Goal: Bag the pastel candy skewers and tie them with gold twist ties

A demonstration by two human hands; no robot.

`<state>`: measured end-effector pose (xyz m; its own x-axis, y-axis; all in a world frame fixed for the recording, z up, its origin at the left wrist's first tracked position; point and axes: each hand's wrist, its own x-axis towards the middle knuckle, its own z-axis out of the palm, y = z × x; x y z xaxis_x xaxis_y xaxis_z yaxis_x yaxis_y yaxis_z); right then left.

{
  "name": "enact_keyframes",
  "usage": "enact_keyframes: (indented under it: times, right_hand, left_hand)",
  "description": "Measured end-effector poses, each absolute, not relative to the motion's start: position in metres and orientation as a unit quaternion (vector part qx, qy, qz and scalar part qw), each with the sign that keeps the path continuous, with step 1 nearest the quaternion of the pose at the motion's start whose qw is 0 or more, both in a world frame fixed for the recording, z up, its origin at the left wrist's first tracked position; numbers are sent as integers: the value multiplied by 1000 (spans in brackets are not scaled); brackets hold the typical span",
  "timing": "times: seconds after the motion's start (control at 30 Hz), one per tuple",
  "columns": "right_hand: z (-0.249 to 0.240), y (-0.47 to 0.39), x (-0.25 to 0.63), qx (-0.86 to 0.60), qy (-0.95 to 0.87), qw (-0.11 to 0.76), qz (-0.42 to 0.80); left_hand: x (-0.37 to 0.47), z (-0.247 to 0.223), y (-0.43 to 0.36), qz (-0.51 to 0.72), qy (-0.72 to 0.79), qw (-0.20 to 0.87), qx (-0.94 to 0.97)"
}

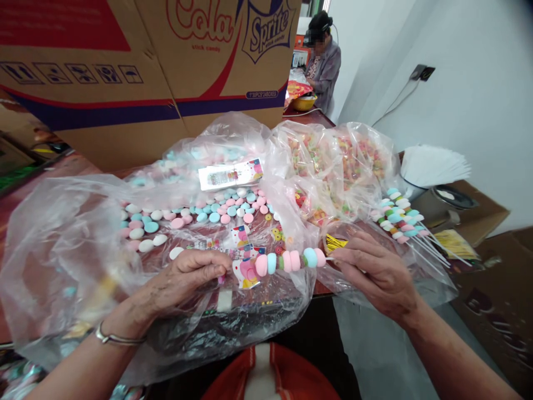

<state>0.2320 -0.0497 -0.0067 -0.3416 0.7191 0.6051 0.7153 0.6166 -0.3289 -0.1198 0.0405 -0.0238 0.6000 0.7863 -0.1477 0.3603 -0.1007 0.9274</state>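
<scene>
A candy skewer (291, 261) is held level between my hands, threaded with pink, blue and green pieces. My right hand (377, 272) is closed on its white stick at the right end. At the left end, my left hand (194, 272) pinches a colourful printed wrapper (246, 273) that meets the first pink candy. How far the skewer reaches into it I cannot tell. More printed wrappers (239, 236) lie just behind, on clear plastic. Yellow twist ties (335, 243) sit beside my right hand.
Loose pastel candies (214, 211) spread behind my hands, with a stack of printed cards (231, 174) on the plastic. Bags of gummy rings (337, 155) stand right of them. Finished-looking skewers (400, 216) lie at right. A large carton (158, 83) blocks the back; a person (327, 66) works beyond.
</scene>
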Motion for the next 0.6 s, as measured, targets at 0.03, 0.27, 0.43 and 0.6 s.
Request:
enact_keyframes:
  times: [0.03, 0.27, 0.43, 0.6]
  right_hand:
    - [-6, -50, 231, -435, -820, 372, -2]
    - [5, -57, 225, -424, -842, 328, -66]
    - [5, -56, 224, -411, -848, 328, -63]
    - [-5, -55, 221, -433, -838, 332, -9]
  left_hand:
    - [-120, -25, 41, 195, 396, 541, 716]
    - [-115, -26, 43, 147, 390, 480, 772]
    - [-114, -18, 41, 107, 380, 410, 822]
    - [-120, -21, 37, 115, 364, 389, 838]
